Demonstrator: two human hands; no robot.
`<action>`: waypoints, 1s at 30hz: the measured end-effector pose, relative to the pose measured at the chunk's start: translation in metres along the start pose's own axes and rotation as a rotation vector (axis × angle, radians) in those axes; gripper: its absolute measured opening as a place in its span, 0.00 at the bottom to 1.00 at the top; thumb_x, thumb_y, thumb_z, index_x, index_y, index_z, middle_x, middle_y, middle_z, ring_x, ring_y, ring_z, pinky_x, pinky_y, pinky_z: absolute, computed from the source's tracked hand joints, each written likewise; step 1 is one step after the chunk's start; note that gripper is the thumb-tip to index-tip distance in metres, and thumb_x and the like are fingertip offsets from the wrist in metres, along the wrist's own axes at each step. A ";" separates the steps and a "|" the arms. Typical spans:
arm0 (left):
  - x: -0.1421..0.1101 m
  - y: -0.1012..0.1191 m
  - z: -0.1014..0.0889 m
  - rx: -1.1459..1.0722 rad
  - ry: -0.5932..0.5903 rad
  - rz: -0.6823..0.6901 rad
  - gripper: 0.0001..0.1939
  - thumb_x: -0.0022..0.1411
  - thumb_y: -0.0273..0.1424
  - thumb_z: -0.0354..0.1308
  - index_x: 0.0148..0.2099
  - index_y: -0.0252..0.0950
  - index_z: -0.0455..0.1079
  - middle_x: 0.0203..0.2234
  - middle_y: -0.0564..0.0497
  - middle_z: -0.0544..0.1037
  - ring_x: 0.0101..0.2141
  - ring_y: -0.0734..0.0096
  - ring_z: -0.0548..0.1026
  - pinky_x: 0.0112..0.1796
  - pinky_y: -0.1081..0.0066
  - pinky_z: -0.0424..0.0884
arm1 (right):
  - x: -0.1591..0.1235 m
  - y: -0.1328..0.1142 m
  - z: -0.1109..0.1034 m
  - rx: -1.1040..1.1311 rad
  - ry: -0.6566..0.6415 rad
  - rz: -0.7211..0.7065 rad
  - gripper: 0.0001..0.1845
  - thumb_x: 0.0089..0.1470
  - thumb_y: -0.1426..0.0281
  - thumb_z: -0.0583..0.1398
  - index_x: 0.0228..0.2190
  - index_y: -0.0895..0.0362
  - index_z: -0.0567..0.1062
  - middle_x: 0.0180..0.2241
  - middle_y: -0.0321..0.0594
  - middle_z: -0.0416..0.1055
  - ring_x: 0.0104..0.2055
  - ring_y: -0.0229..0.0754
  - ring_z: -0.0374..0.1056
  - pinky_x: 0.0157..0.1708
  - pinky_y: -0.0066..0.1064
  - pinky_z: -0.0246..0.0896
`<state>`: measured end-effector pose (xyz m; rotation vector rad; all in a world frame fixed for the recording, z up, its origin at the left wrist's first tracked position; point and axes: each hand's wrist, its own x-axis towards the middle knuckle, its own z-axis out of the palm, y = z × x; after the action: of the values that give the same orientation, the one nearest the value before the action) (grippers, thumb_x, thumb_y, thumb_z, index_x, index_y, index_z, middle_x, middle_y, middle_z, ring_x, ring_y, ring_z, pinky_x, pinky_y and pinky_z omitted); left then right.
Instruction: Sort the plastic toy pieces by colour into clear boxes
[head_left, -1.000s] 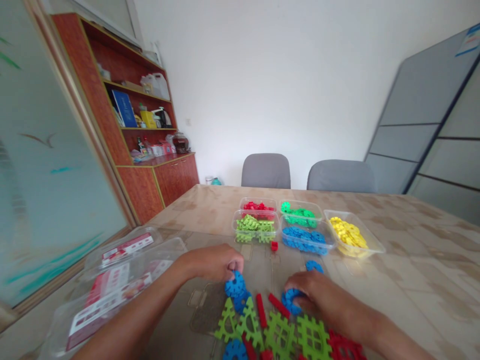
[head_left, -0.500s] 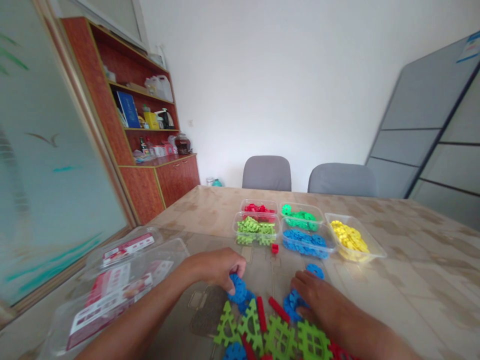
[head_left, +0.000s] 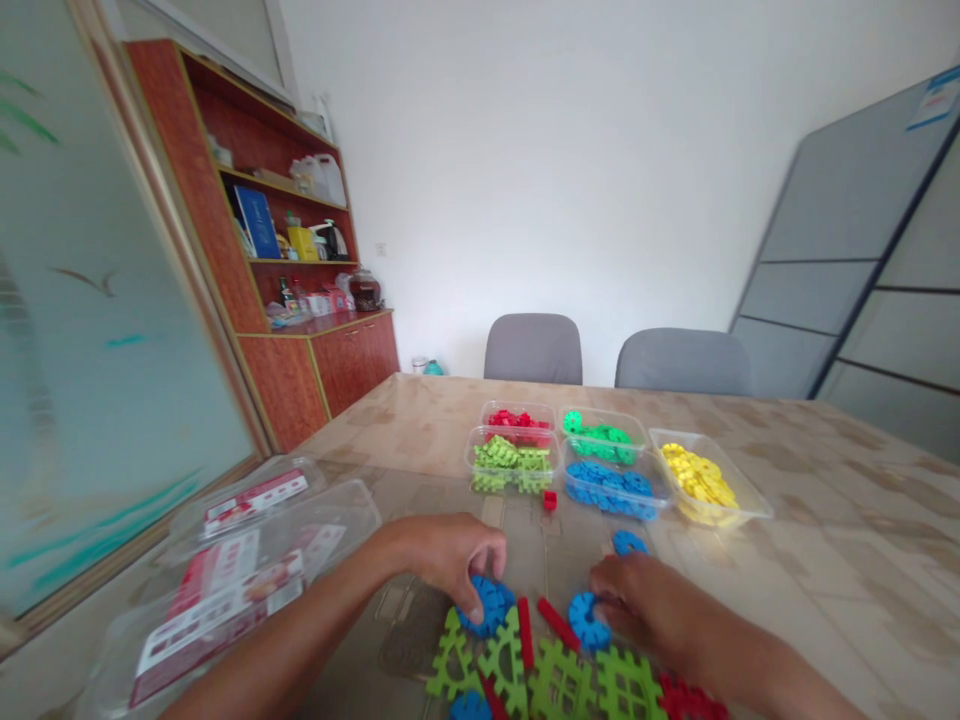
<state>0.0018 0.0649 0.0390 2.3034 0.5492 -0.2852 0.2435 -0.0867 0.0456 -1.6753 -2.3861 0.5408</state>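
My left hand (head_left: 446, 560) is closed on a blue round toothed piece (head_left: 489, 606), pressing it against the green triangle pieces (head_left: 480, 660) of a flat plastic build at the table's near edge. My right hand (head_left: 649, 605) pinches another blue round piece (head_left: 585, 620) just above the green square grid pieces (head_left: 592, 685). Two red bars (head_left: 541, 622) lie between the two blue pieces. A loose blue piece (head_left: 628, 542) lies just beyond my right hand. A small red piece (head_left: 550, 499) sits further out.
Clear tubs hold sorted pieces: red (head_left: 517, 418), light green (head_left: 511, 464), green (head_left: 604, 436), blue (head_left: 609, 483), yellow (head_left: 699, 478). Clear lids with red labels (head_left: 240, 560) lie at left. Two grey chairs (head_left: 600, 355) stand behind the table; a wooden shelf (head_left: 285, 270) is at left.
My left hand has moved down and right with its blue piece onto the green triangles. My right hand has shifted slightly with its blue piece. The camera tilted a little.
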 end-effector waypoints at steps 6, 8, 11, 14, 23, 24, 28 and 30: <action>0.000 0.005 0.004 0.143 0.018 0.024 0.29 0.40 0.37 0.74 0.45 0.40 0.70 0.27 0.59 0.70 0.27 0.74 0.68 0.24 0.79 0.57 | -0.002 -0.004 0.001 -0.030 -0.033 0.100 0.05 0.53 0.73 0.56 0.33 0.56 0.72 0.33 0.42 0.74 0.33 0.44 0.69 0.31 0.29 0.56; 0.000 0.008 0.004 0.162 0.015 0.036 0.25 0.42 0.36 0.73 0.42 0.39 0.70 0.27 0.59 0.69 0.26 0.75 0.67 0.23 0.79 0.57 | -0.002 -0.006 0.005 -0.013 -0.037 0.129 0.06 0.53 0.73 0.57 0.35 0.57 0.72 0.37 0.45 0.73 0.37 0.47 0.69 0.35 0.32 0.58; 0.000 0.013 0.004 0.180 0.022 0.049 0.23 0.40 0.34 0.73 0.39 0.38 0.69 0.26 0.60 0.67 0.26 0.76 0.66 0.23 0.79 0.56 | -0.003 -0.005 0.010 0.049 -0.014 0.126 0.09 0.51 0.73 0.59 0.37 0.58 0.72 0.40 0.46 0.71 0.42 0.48 0.67 0.41 0.33 0.58; -0.002 0.015 0.003 0.165 0.059 0.052 0.21 0.41 0.30 0.72 0.37 0.38 0.68 0.24 0.61 0.65 0.25 0.76 0.64 0.23 0.79 0.54 | -0.006 -0.004 0.010 0.153 -0.011 0.145 0.13 0.45 0.74 0.62 0.36 0.57 0.71 0.38 0.41 0.71 0.39 0.45 0.66 0.37 0.31 0.58; 0.005 0.013 0.002 -0.123 0.293 0.055 0.10 0.45 0.22 0.65 0.28 0.34 0.66 0.20 0.61 0.63 0.24 0.77 0.59 0.24 0.77 0.49 | 0.008 0.000 0.014 0.473 0.050 0.081 0.12 0.39 0.81 0.58 0.29 0.56 0.67 0.23 0.28 0.61 0.27 0.34 0.57 0.25 0.24 0.47; 0.007 0.015 0.004 -0.165 0.291 0.064 0.09 0.46 0.23 0.64 0.29 0.34 0.66 0.20 0.61 0.63 0.24 0.77 0.59 0.24 0.77 0.50 | 0.011 0.001 0.015 0.516 0.089 0.064 0.10 0.40 0.80 0.57 0.27 0.56 0.66 0.22 0.27 0.60 0.26 0.34 0.56 0.25 0.24 0.46; 0.018 0.025 0.019 -0.362 0.274 0.104 0.10 0.48 0.29 0.63 0.32 0.34 0.65 0.21 0.60 0.65 0.23 0.77 0.61 0.25 0.77 0.56 | 0.021 0.003 0.021 0.615 0.223 0.028 0.05 0.45 0.74 0.58 0.25 0.56 0.64 0.22 0.28 0.57 0.25 0.34 0.52 0.24 0.26 0.45; 0.022 0.028 0.026 -0.440 0.277 0.114 0.12 0.47 0.31 0.64 0.33 0.34 0.65 0.22 0.59 0.66 0.23 0.77 0.62 0.25 0.77 0.58 | 0.023 0.002 0.023 0.630 0.258 0.030 0.07 0.46 0.69 0.59 0.24 0.56 0.63 0.21 0.29 0.56 0.25 0.35 0.52 0.24 0.27 0.45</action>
<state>0.0334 0.0349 0.0301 1.9415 0.5507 0.1987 0.2290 -0.0686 0.0218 -1.3899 -1.7563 0.9010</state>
